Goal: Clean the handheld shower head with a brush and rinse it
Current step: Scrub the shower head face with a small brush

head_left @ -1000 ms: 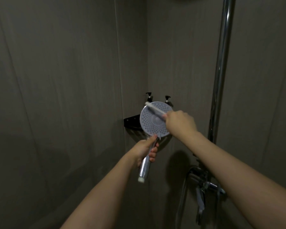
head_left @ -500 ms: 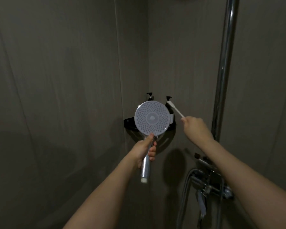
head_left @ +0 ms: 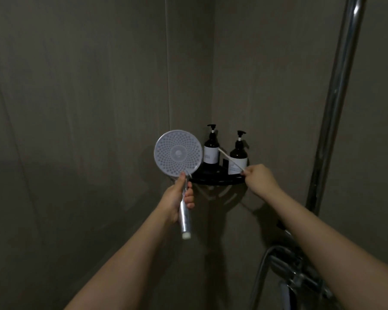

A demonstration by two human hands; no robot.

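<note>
The round white handheld shower head point(head_left: 178, 153) faces me, its nozzle face upright, on a chrome handle. My left hand point(head_left: 177, 198) grips that handle just below the head. My right hand point(head_left: 259, 179) holds the end of a thin white brush point(head_left: 231, 161), which slants up to the left in front of the two bottles. The brush is off the shower head, to its right, above the black corner shelf point(head_left: 215, 179).
Two dark pump bottles point(head_left: 211, 148) point(head_left: 239, 156) stand on the corner shelf. A chrome riser pipe point(head_left: 336, 104) runs up the right wall. The mixer tap and hose point(head_left: 296, 274) sit at the lower right. Grey walls close in on both sides.
My right hand has pulled the brush off the nozzle face and moved right and down to the shelf. The shower head has shifted left with my left hand.
</note>
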